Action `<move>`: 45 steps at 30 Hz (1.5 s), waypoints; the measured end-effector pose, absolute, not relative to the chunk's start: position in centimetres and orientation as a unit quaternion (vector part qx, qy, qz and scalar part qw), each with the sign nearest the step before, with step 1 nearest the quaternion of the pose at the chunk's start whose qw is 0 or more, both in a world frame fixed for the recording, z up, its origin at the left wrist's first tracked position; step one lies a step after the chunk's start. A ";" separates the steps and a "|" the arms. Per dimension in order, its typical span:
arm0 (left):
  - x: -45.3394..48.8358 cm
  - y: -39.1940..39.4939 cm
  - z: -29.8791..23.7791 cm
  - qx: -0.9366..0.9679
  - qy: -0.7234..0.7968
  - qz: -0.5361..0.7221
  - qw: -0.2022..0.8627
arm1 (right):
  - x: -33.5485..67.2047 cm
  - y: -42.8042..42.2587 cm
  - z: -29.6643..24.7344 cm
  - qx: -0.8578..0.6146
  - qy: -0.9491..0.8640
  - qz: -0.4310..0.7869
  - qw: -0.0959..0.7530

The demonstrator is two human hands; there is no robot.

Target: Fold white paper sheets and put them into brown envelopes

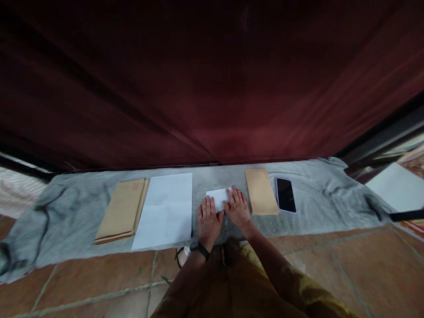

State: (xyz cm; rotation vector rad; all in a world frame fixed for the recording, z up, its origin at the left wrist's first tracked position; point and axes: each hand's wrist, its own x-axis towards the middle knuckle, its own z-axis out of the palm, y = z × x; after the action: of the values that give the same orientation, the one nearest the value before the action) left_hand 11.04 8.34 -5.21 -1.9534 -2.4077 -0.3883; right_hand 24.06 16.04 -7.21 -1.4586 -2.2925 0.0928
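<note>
A small white folded sheet of paper [217,194] lies on the grey cloth, partly hidden under my hands. My left hand [209,221], with a dark watch at the wrist, rests flat on its left side, fingers stretched out. On its right side my right hand [237,209] is pressed down with fingers spread. To the left lies a stack of large white paper [165,210] with faint creases. Close on the right is a brown envelope pile [262,192].
A thicker stack of brown envelopes [122,207] sits left of the white paper. A phone [285,194] lies right of the smaller pile. The grey cloth [324,198] runs along a dark red curtain [212,88]. Tiled floor [99,274] shows in front.
</note>
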 end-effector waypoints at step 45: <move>8.6 10.8 -0.3 -0.245 -0.748 -0.432 -0.440 | 24.6 15.7 -6.8 -0.494 -0.830 0.025 0.256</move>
State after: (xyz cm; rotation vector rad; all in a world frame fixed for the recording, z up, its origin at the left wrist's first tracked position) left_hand 8.55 10.78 -0.26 -1.1048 -3.3773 -1.9481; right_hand 24.60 15.66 -6.75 -1.3418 -2.2530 0.0672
